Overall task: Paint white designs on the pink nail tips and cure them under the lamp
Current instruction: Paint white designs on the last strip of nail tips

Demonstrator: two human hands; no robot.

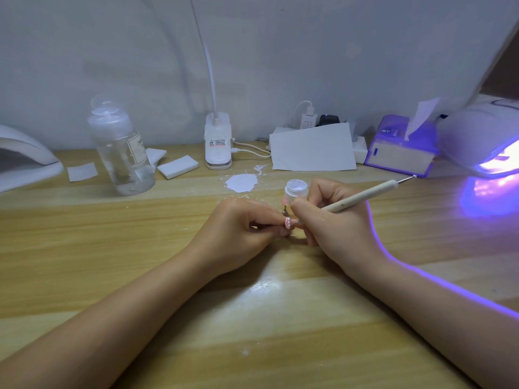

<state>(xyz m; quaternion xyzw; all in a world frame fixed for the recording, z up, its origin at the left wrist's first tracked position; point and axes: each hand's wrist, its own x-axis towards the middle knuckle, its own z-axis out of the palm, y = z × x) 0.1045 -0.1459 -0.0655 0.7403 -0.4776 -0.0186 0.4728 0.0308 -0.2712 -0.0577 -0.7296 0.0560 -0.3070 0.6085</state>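
My left hand (238,228) pinches a pink nail tip (372,221) that carries a few white dots, held just above the wooden table. My right hand (334,220) grips a white dotting pen (362,195), whose working end points down at the nail tip and is hidden by my fingers. Its far metal tip sticks up to the right. A small open white paint jar (296,190) stands just behind my hands. A small metal stand (285,210) shows between my hands. At the right edge a curing lamp (483,141) glows violet.
A clear pump bottle (122,153) stands back left, with white pads (177,167) beside it. A clip desk lamp (218,144), a sheet of paper (313,148) and a tissue box (401,147) line the back. A second lamp (25,155) sits far left. A white spill (242,183) marks the table.
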